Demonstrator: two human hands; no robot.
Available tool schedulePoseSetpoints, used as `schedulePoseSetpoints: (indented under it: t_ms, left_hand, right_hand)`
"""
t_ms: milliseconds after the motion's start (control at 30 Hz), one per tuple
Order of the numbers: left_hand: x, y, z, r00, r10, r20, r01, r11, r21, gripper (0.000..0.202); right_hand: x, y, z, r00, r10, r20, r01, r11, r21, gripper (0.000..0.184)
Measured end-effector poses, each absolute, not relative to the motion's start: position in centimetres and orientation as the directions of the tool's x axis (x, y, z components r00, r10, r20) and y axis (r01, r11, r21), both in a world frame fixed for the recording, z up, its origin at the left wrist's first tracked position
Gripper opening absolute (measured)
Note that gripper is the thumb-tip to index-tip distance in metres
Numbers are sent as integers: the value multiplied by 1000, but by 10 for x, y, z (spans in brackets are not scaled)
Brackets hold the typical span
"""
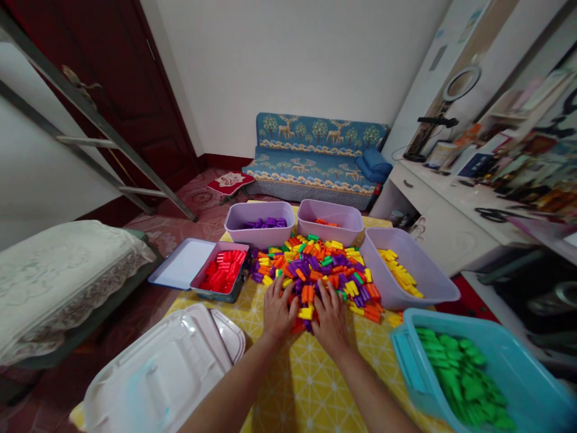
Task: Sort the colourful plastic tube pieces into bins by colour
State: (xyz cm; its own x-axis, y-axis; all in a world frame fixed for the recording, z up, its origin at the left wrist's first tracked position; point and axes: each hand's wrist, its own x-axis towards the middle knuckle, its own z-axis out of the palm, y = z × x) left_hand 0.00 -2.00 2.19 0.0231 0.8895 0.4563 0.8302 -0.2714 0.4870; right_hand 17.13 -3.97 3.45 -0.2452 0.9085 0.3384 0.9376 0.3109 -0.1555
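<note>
A loose heap of small plastic building pieces [318,260] in purple, orange, yellow and green lies mid-table. My left hand [278,308] rests on the near left edge of the heap, fingers stretched forward over the pieces. Opposite it, my right hand [331,316] touches the near right part, its fingers also apart. Between the two hands lie some orange pieces [308,293] and a yellow piece [305,313]. Neither hand appears to grip a piece, though what lies under the fingers is hidden.
Around the heap stand a lilac bin [256,238] of purple pieces, another lilac bin [331,233] with orange ones, a third bin [376,270] with yellow, a lidded box [231,296] of red, and a blue tub [408,367] of green. White lids [157,373] lie front left.
</note>
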Motion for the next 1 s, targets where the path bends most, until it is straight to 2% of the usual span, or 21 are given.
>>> schedulePoseSetpoints:
  t_ms: [200, 367, 600, 1000]
  left_hand:
    - [1, -21, 25, 29, 890, 455, 822, -280, 495, 38]
    - [0, -20, 24, 40, 886, 462, 823, -292, 487, 38]
    - [0, -21, 24, 24, 889, 457, 816, -282, 505, 37]
    - [-2, -20, 19, 15, 860, 511, 746, -349, 567, 25]
  right_hand:
    - [171, -37, 17, -109, 910, 400, 975, 176, -134, 58]
    - [173, -16, 22, -144, 891, 430, 974, 204, -97, 54]
    - [172, -16, 18, -126, 885, 448, 971, 203, -129, 44]
    - [172, -14, 16, -45, 901, 432, 990, 97, -99, 55]
